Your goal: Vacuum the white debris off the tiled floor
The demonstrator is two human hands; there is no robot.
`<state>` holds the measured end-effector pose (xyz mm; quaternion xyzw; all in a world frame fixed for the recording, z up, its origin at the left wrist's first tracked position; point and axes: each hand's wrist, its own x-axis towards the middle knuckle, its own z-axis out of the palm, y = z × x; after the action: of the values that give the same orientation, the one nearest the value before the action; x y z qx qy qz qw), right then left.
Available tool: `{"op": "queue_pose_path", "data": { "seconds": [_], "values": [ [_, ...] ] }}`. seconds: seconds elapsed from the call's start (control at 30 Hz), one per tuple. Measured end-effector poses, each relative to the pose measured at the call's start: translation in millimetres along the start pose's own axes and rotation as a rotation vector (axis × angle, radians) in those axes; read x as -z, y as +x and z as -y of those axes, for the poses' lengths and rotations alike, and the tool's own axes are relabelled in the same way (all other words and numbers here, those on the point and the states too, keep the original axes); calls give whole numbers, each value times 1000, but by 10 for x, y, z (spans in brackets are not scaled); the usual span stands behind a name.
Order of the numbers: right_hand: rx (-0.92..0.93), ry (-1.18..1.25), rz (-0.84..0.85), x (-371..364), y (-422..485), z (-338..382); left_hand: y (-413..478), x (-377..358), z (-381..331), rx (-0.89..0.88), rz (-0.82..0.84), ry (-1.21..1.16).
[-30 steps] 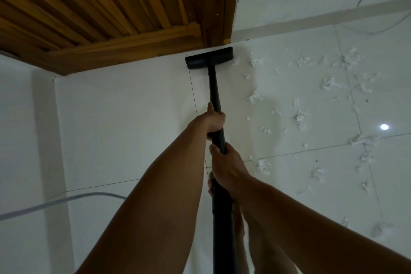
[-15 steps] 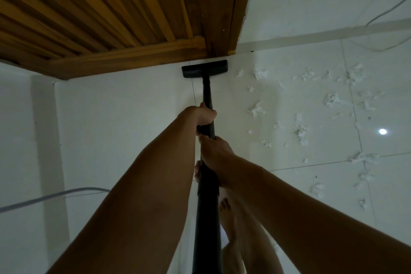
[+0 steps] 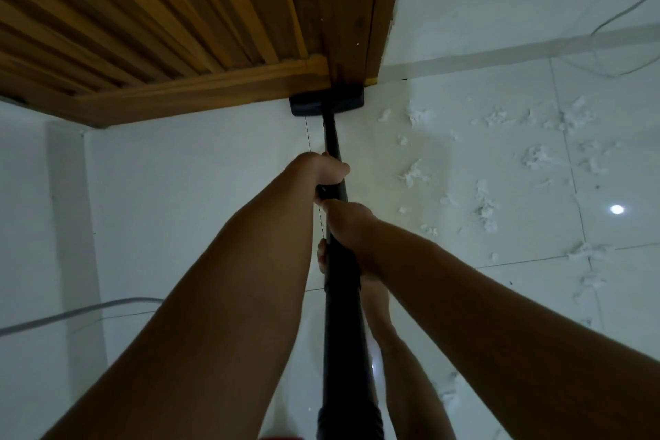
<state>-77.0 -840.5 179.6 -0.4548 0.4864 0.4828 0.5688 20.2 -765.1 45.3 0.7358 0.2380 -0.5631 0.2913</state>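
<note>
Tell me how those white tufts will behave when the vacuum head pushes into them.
The white tufts look wispy and torn, so probably very light and floppy. On the glossy tiled floor they'd likely skid or scatter rather than roll. The head of the vacuum wand may shove some ahead.

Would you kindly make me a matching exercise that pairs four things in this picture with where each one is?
Things:
1. black vacuum floor head
2. scattered white fluffy debris
3. grey cable
4. left hand

Places:
A. on white floor tiles right of the black vacuum wand
B. lying at far left
C. gripping the wand, nearer the head than the right hand
D. at the brown wooden slatted panel's base

Pairs: 1-D, 2-A, 3-B, 4-C.
</note>
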Motion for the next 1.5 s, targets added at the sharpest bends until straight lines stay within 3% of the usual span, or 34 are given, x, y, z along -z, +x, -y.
{"op": "queue_pose_path", "data": {
  "seconds": [0.77,1.3,1.43,1.5],
  "values": [
    [-81,-115,-60,354,-310,-2611,-895,-1904,1814,50,97,49],
    [-1,-199,-44,1170,-626,-5370,-1453,-4292,3506,44,94,-34],
    [96,-471,-87,1412,-97,-6204,-1902,-4734,3847,76,109,-90],
    [126,-461,-74,1494,-10,-6464,-2030,-4942,4012,76,115,-71]
  ]
}}
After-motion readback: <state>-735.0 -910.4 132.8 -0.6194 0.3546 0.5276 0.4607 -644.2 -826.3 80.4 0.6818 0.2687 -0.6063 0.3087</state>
